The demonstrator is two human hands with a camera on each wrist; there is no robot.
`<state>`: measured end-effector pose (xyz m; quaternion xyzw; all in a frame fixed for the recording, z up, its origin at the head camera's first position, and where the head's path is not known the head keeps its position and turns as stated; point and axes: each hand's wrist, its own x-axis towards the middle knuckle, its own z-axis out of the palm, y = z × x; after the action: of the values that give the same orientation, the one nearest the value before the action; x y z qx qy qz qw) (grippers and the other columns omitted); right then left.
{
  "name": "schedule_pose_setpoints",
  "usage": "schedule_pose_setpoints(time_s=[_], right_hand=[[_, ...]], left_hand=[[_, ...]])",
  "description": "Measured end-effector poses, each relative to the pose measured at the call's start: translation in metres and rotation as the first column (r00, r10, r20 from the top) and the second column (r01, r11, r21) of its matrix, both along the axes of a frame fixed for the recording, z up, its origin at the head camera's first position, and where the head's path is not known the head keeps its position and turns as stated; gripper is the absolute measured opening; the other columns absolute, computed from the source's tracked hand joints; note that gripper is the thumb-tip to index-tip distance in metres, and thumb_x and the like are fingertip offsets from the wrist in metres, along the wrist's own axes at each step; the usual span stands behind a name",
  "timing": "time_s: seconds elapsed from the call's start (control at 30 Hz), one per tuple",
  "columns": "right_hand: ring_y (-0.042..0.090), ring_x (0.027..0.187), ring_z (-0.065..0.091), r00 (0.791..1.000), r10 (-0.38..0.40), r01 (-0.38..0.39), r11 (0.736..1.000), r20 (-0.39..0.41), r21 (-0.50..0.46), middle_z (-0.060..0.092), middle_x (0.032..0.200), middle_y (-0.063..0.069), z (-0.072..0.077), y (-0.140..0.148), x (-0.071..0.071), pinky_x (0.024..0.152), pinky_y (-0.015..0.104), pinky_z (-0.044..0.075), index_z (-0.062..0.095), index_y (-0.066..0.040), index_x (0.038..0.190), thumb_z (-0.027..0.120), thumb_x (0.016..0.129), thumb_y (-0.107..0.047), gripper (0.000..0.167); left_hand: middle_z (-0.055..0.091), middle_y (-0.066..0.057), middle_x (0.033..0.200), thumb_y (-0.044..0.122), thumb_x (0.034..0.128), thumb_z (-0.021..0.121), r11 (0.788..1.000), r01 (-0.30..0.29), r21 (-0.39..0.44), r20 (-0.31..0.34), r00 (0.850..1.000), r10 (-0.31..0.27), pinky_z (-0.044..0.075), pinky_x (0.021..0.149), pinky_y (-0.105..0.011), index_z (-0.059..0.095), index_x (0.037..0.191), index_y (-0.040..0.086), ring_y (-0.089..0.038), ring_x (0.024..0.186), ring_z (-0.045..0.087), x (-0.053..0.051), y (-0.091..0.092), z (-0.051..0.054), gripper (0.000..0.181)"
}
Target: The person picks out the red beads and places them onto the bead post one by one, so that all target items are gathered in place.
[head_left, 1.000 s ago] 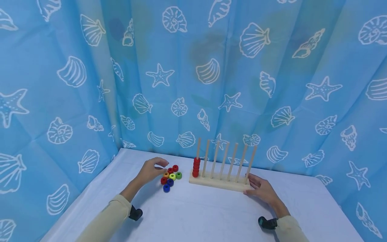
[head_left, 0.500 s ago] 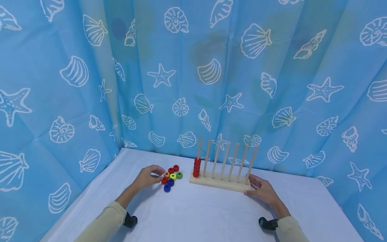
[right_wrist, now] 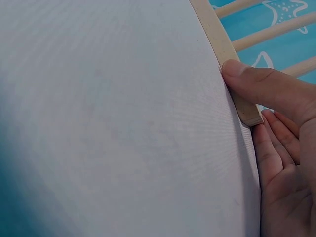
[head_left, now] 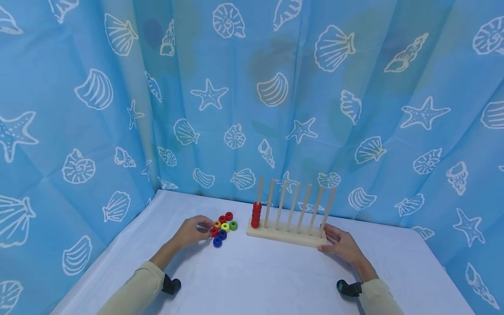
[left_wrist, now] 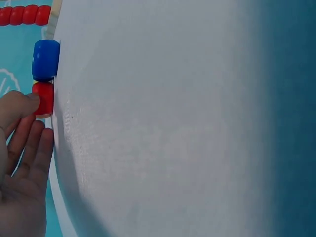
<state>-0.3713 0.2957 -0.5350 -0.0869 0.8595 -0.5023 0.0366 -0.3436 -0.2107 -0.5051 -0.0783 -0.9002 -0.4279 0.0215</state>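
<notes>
Beside the loose beads is my left hand [head_left: 190,232], its fingers loosely bent at their left edge. In the left wrist view the thumb of that hand [left_wrist: 24,158] overlaps a red bead [left_wrist: 45,98], next to a blue bead [left_wrist: 46,60]; the other fingers extend below. A wooden peg rack [head_left: 283,236] stands to the right, with a stack of red beads [head_left: 256,215] on its leftmost peg. My right hand [head_left: 344,249] grips the rack's right end; in the right wrist view its thumb presses the front of the base [right_wrist: 224,52] and the fingers lie behind the end.
The loose group includes a green bead [head_left: 233,225], a yellow bead [head_left: 225,227], an orange bead [head_left: 217,225], and more red and blue ones. A white cloth covers the table [head_left: 252,280]. Behind it hangs a blue shell-print curtain [head_left: 244,109].
My left hand has moved down and slightly left, from the upper left of the beads to beside the lower red one. My right hand keeps its grip on the rack.
</notes>
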Motion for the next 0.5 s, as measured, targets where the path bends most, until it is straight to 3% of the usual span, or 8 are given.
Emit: schedule_pose_setpoints(time_s=[0.27, 0.5], right_hand=[[0.036, 0.136, 0.039, 1.0, 0.009, -0.009, 1.0, 0.004, -0.012, 0.036, 0.151, 0.022, 0.0, 0.0, 0.0, 0.102, 0.036, 0.04, 0.035, -0.001, 0.149, 0.086, 0.073, -0.019, 0.093], [0.036, 0.135, 0.04, 1.0, 0.017, -0.017, 1.0, -0.005, -0.009, 0.036, 0.151, 0.022, 0.0, 0.001, 0.0, 0.102, 0.036, 0.041, 0.035, -0.001, 0.149, 0.086, 0.074, -0.022, 0.093]], left_hand=[[0.065, 0.004, 0.1, 0.004, 0.0799, 0.078, 1.0, 0.021, 0.006, -0.023, 1.0, -0.021, 0.055, 0.088, -0.037, 0.071, 0.105, 0.014, -0.016, 0.097, 0.063, -0.001, -0.002, -0.011, 0.027], [0.065, 0.005, 0.101, 0.007, 0.0795, 0.079, 1.0, -0.016, 0.006, -0.033, 0.999, 0.016, 0.054, 0.089, -0.037, 0.072, 0.106, 0.018, -0.015, 0.098, 0.063, -0.002, -0.001, -0.017, 0.029]])
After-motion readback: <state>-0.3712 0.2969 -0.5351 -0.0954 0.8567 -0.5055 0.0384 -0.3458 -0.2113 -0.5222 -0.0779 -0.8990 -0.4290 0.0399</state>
